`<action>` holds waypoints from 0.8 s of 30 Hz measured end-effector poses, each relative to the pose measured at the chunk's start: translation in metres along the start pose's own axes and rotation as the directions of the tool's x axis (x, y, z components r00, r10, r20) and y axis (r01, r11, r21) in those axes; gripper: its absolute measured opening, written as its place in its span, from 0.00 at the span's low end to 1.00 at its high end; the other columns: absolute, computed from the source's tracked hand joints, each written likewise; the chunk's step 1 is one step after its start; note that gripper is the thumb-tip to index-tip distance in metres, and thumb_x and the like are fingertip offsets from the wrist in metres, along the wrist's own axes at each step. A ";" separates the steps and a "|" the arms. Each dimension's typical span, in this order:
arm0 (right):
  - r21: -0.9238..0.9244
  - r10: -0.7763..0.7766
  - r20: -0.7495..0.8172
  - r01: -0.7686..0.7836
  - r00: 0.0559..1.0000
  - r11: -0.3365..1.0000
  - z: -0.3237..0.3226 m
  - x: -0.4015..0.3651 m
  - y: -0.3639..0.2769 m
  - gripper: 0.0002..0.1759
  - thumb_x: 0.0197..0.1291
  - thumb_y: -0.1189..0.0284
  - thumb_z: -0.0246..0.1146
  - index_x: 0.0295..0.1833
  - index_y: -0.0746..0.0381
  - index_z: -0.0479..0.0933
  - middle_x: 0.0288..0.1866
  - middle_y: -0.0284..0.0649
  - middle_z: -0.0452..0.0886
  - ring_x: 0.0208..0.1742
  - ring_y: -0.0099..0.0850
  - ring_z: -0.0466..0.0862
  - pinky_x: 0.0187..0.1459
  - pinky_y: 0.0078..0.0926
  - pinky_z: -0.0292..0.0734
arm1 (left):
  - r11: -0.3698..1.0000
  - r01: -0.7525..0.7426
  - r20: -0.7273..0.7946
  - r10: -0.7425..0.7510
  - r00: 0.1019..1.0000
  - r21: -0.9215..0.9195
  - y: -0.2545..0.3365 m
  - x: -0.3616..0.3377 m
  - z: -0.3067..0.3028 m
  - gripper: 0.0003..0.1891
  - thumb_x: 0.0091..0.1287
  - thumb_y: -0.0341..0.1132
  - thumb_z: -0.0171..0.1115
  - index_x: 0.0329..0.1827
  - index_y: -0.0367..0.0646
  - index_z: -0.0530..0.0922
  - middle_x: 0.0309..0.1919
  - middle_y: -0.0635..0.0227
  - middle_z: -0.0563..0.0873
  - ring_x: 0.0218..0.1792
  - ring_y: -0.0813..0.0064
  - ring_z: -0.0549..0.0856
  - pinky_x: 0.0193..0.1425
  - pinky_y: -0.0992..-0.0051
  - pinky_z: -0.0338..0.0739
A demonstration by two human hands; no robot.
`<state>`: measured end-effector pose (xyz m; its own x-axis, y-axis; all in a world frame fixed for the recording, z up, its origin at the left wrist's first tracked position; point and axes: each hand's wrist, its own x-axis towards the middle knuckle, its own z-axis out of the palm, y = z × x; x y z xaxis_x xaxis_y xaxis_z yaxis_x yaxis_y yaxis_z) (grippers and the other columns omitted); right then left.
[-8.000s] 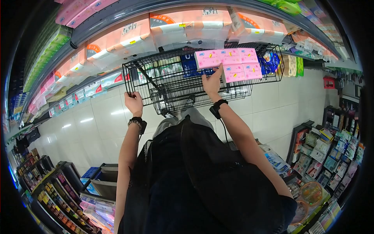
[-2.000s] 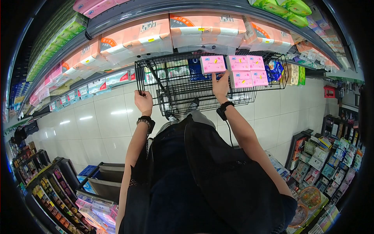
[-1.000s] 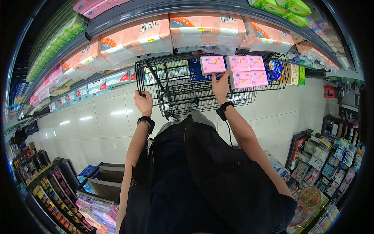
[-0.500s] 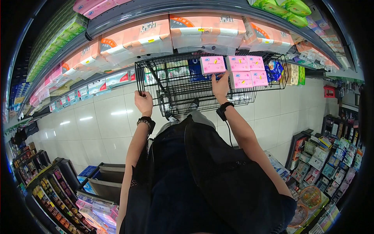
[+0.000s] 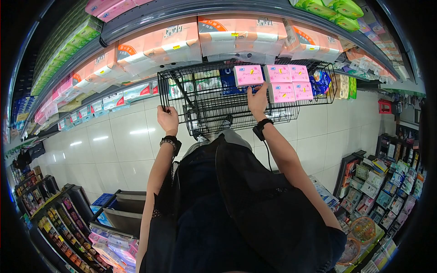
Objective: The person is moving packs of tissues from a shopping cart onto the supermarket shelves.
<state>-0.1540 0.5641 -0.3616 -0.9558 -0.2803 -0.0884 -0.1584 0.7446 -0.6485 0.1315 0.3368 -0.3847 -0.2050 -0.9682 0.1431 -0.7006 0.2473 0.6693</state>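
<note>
A black wire basket (image 5: 207, 101) stands in front of me against the shelf. My left hand (image 5: 168, 119) is closed on the wire at its near left corner. Closer to the middle, my right hand (image 5: 258, 100) is closed at a black wire edge, its fingertips just below a single pink tissue pack (image 5: 248, 75); the exact contact is partly hidden. To the right of that pack, several matching pink packs (image 5: 291, 84) sit in two rows, side by side. Both wrists carry black straps.
Large peach tissue bundles (image 5: 157, 38) line the shelf behind the basket. Blue packages (image 5: 322, 83) show through the wire at right. My shoes (image 5: 226, 122) are beneath the basket on the tiled floor (image 5: 102, 150). Display racks (image 5: 382, 177) stand behind me at right, and dark bins (image 5: 123, 218) at left.
</note>
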 end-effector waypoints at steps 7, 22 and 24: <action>-0.013 0.016 0.022 -0.016 1.000 1.000 -0.001 0.000 -0.001 0.39 0.66 0.61 0.69 0.77 0.62 0.60 0.53 0.44 0.83 0.48 0.48 0.88 0.51 0.50 0.82 | 1.000 0.001 0.007 -0.001 1.000 -0.005 0.002 0.000 -0.002 0.09 0.66 0.30 0.64 0.33 0.38 0.71 0.26 0.55 0.81 0.29 0.50 0.82 0.38 0.53 0.77; -0.010 0.003 0.011 -0.003 1.000 1.000 0.000 0.000 0.000 0.38 0.65 0.64 0.68 0.75 0.62 0.61 0.52 0.46 0.84 0.50 0.51 0.87 0.51 0.52 0.82 | 1.000 -0.008 0.004 0.008 1.000 0.007 -0.002 0.000 0.001 0.09 0.66 0.30 0.64 0.33 0.38 0.72 0.26 0.54 0.82 0.30 0.48 0.83 0.38 0.53 0.77; -0.010 0.003 0.015 -0.003 1.000 1.000 -0.001 0.000 -0.001 0.38 0.65 0.64 0.68 0.75 0.62 0.60 0.52 0.45 0.84 0.50 0.50 0.87 0.51 0.52 0.82 | 1.000 -0.002 0.005 0.002 1.000 0.008 0.000 0.000 -0.001 0.09 0.66 0.30 0.64 0.33 0.38 0.72 0.26 0.54 0.82 0.30 0.48 0.83 0.38 0.53 0.77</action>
<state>-0.1537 0.5639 -0.3604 -0.9526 -0.2868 -0.1016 -0.1579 0.7515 -0.6406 0.1316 0.3365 -0.3840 -0.2101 -0.9676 0.1404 -0.7059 0.2494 0.6630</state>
